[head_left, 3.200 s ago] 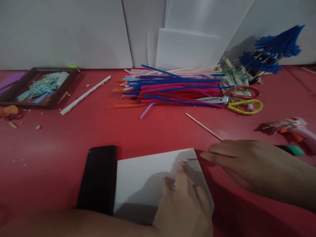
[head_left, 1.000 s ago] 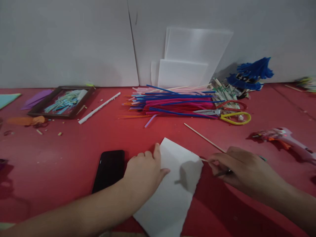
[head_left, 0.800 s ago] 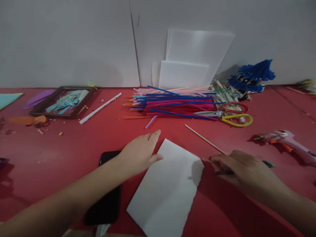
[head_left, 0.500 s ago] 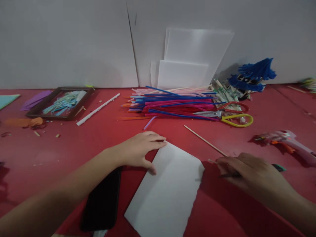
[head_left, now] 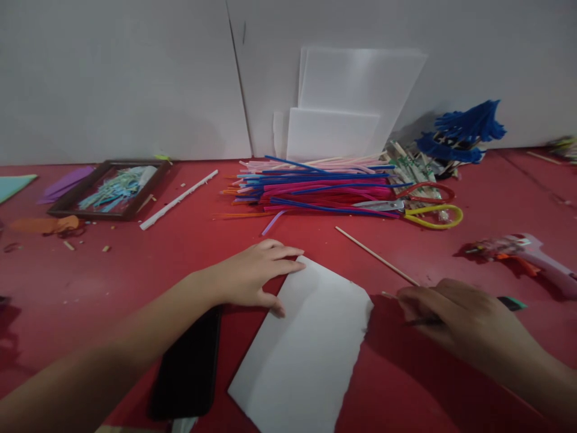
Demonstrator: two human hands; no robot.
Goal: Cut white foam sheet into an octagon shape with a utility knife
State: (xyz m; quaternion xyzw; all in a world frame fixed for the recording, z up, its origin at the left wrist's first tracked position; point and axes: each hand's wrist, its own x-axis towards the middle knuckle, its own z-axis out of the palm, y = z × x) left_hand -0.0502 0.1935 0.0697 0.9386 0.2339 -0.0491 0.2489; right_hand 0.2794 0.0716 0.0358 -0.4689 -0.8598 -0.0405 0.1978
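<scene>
My left hand (head_left: pixel 255 273) lies with fingers apart on the upper left edge of a white board (head_left: pixel 306 343), which has a ragged right edge. To the board's right, my right hand (head_left: pixel 460 319) is closed round a dark, slim tool with a green end (head_left: pixel 512 303). Its front part is mostly hidden by my fingers, so I cannot tell its exact kind. A thin wooden stick (head_left: pixel 376 255) runs up to my right knuckles; a second pale tip shows just below it. Under my left forearm is a black phone (head_left: pixel 186 367).
Pipe cleaners (head_left: pixel 315 186) lie in a bundle at the back, with scissors (head_left: pixel 415 207) on their right end. White sheets (head_left: pixel 333 132) lean on the wall. A glue gun (head_left: pixel 527 255) rests at right. A brown frame (head_left: pixel 108 189) and a white stick (head_left: pixel 180 198) lie at left.
My right hand has shifted very slightly to the right with the dark tool. The left hand and the board stay in place.
</scene>
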